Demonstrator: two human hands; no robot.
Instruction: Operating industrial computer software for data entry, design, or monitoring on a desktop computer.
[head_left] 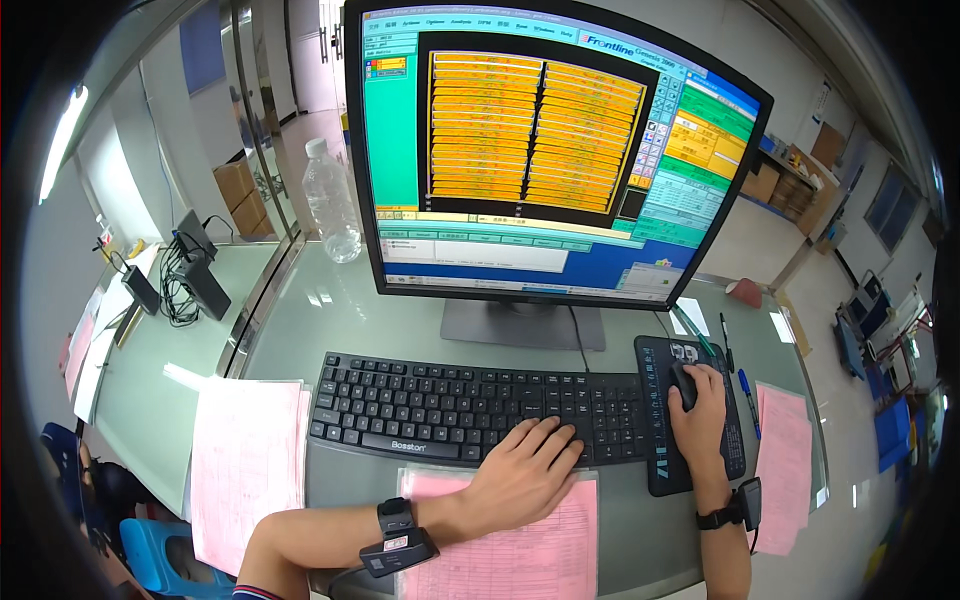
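My left hand (528,474) lies across the right part of a black keyboard (420,405), fingers stretched out and a little apart over the keys. My right hand (698,412) rests on a black computer mouse (683,386), its fingers curved over it. Beneath the mouse is a dark printed mouse pad (665,450). Behind the keyboard stands a monitor (560,150) showing a program window with rows of orange panels on black. Pink printed sheets (500,560) lie under my left forearm. Each wrist wears a black strap with a small box.
More pink sheets lie left (248,460) and right (783,460) of the keyboard. A clear plastic bottle (332,205) stands left of the monitor. Pens (748,395) lie beside the mouse pad. Black adapters with cables (205,285) sit on the left desk, near a blue stool (160,555).
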